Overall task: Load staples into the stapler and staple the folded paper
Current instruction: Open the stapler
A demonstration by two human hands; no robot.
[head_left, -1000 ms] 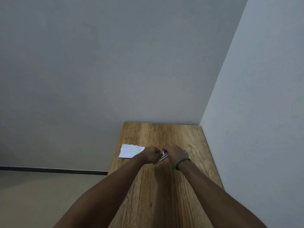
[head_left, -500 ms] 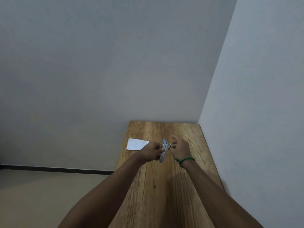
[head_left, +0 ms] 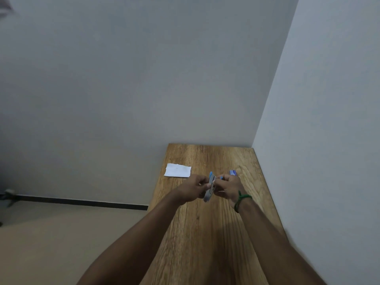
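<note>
Above the brown wooden tabletop (head_left: 205, 233), the left hand (head_left: 193, 187) and the right hand (head_left: 228, 186) are close together, both gripping the blue and silver stapler (head_left: 208, 195) held on end, while the folded white paper (head_left: 177, 170) lies flat by the far left edge and a little blue box (head_left: 233, 172) lies behind the right hand.

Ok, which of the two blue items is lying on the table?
The small blue box, lying flat on the table just beyond the right hand. The blue-and-grey stapler is off the table, gripped between that hand and the left hand.
</note>
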